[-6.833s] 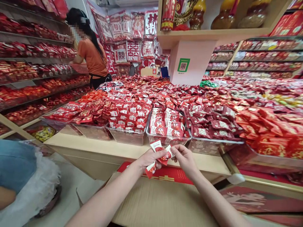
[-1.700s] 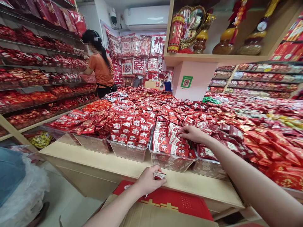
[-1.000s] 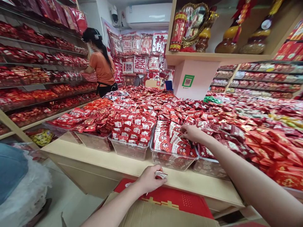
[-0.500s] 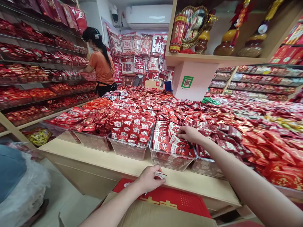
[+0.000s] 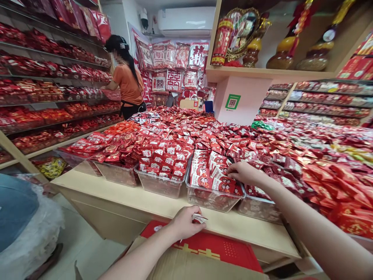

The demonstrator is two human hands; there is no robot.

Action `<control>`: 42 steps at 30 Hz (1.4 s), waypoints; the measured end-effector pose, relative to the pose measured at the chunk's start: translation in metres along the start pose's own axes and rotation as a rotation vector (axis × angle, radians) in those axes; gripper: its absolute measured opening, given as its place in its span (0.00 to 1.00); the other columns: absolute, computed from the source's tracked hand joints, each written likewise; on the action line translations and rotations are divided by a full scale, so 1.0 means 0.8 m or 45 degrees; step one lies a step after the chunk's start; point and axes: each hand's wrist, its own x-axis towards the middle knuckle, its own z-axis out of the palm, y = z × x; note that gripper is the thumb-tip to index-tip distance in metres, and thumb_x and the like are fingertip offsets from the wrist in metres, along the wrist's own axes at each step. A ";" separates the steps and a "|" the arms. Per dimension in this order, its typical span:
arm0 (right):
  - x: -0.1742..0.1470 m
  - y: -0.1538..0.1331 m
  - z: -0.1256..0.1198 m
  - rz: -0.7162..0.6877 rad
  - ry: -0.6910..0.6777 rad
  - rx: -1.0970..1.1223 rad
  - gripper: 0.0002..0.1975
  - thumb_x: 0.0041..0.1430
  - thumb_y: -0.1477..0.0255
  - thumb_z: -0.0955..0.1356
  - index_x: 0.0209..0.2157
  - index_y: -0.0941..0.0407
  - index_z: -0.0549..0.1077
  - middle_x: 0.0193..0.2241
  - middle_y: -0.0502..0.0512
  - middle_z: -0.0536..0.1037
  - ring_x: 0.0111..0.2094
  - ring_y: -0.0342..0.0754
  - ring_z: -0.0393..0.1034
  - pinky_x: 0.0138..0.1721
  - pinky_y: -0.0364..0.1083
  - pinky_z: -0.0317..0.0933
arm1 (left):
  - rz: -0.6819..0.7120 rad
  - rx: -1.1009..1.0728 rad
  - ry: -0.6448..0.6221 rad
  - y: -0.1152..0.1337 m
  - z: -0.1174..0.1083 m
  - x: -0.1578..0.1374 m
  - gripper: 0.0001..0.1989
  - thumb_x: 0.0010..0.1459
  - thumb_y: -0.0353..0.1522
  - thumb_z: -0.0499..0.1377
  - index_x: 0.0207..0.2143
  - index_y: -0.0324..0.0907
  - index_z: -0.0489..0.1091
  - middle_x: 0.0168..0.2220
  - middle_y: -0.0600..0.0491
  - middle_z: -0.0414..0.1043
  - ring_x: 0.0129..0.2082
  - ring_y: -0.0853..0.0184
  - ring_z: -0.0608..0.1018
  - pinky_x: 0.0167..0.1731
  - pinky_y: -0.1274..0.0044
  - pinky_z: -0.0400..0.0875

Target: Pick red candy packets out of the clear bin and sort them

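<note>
Grips a red-and-white packet (image 5: pixel 199 218) in left hand (image 5: pixel 186 222), outside the packet rows (image 5: pixel 201 170) already standing in clear plastic bin (image 5: pixel 214 199) below bent fingers of right hand (image 5: pixel 245 172), with hold there unclear.

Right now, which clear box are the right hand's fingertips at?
The box of cartoon-faced packets, between red packets and maroon packets: only there does the right hand have its fingertips.

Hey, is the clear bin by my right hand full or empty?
Full, or nearly: red and white packets stand in rows up to the rim of the clear bin, with your right hand at them.
</note>
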 end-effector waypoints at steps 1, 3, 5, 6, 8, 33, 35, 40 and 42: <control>0.001 0.000 0.002 -0.004 0.000 -0.008 0.08 0.48 0.74 0.63 0.29 0.54 0.74 0.29 0.52 0.78 0.31 0.47 0.70 0.31 0.41 0.59 | 0.006 0.009 0.007 -0.001 0.000 0.000 0.10 0.44 0.37 0.56 0.26 0.40 0.63 0.23 0.58 0.65 0.24 0.73 0.66 0.23 0.83 0.57; 0.006 -0.001 0.005 -0.001 0.021 -0.027 0.09 0.49 0.75 0.62 0.29 0.55 0.74 0.30 0.54 0.78 0.32 0.47 0.70 0.32 0.41 0.58 | 0.012 0.026 0.021 -0.002 0.000 0.001 0.10 0.43 0.37 0.56 0.26 0.40 0.62 0.22 0.58 0.65 0.23 0.74 0.65 0.23 0.83 0.57; 0.010 -0.002 0.006 0.002 0.045 -0.042 0.09 0.49 0.75 0.62 0.30 0.56 0.74 0.30 0.55 0.77 0.32 0.48 0.70 0.33 0.42 0.58 | 0.009 0.024 0.022 -0.003 0.000 0.002 0.09 0.43 0.37 0.56 0.26 0.40 0.62 0.22 0.58 0.65 0.23 0.74 0.65 0.23 0.83 0.57; 0.012 -0.003 0.006 0.002 0.053 -0.045 0.09 0.49 0.76 0.62 0.29 0.56 0.73 0.30 0.55 0.77 0.32 0.48 0.70 0.33 0.42 0.58 | 0.007 0.020 0.020 -0.004 0.000 0.003 0.10 0.43 0.37 0.57 0.26 0.40 0.62 0.22 0.58 0.65 0.23 0.74 0.65 0.23 0.83 0.57; 0.014 -0.003 0.006 0.001 0.061 -0.044 0.09 0.49 0.76 0.62 0.29 0.55 0.73 0.29 0.54 0.77 0.32 0.48 0.70 0.33 0.42 0.58 | 0.005 0.011 0.018 -0.005 0.000 0.003 0.10 0.43 0.37 0.57 0.26 0.40 0.62 0.23 0.58 0.65 0.23 0.74 0.65 0.23 0.83 0.57; 0.000 -0.022 0.008 0.043 0.284 0.068 0.08 0.52 0.72 0.62 0.31 0.58 0.71 0.32 0.57 0.74 0.34 0.49 0.68 0.36 0.44 0.58 | 0.033 0.049 0.036 0.002 -0.003 0.002 0.09 0.44 0.36 0.56 0.26 0.40 0.61 0.22 0.58 0.63 0.24 0.73 0.64 0.24 0.82 0.56; -0.019 -0.036 0.007 0.057 0.429 0.073 0.10 0.54 0.71 0.60 0.34 0.59 0.70 0.35 0.60 0.72 0.36 0.50 0.66 0.38 0.46 0.58 | 0.031 0.001 0.043 0.005 -0.004 0.002 0.10 0.45 0.37 0.56 0.27 0.40 0.61 0.23 0.58 0.63 0.24 0.73 0.64 0.25 0.82 0.57; -0.093 -0.102 0.044 -0.195 0.325 0.453 0.08 0.54 0.68 0.62 0.33 0.54 0.70 0.30 0.55 0.72 0.32 0.47 0.65 0.33 0.45 0.59 | 0.034 -0.239 -0.073 0.018 -0.006 -0.004 0.13 0.46 0.38 0.57 0.31 0.40 0.59 0.25 0.59 0.62 0.24 0.74 0.63 0.26 0.82 0.57; -0.116 -0.125 0.071 -0.235 0.142 0.573 0.11 0.49 0.66 0.66 0.37 0.53 0.69 0.33 0.55 0.72 0.33 0.49 0.65 0.34 0.45 0.59 | 0.051 -0.234 -0.135 0.023 -0.003 -0.009 0.13 0.44 0.35 0.58 0.31 0.40 0.59 0.25 0.59 0.62 0.25 0.74 0.63 0.25 0.82 0.57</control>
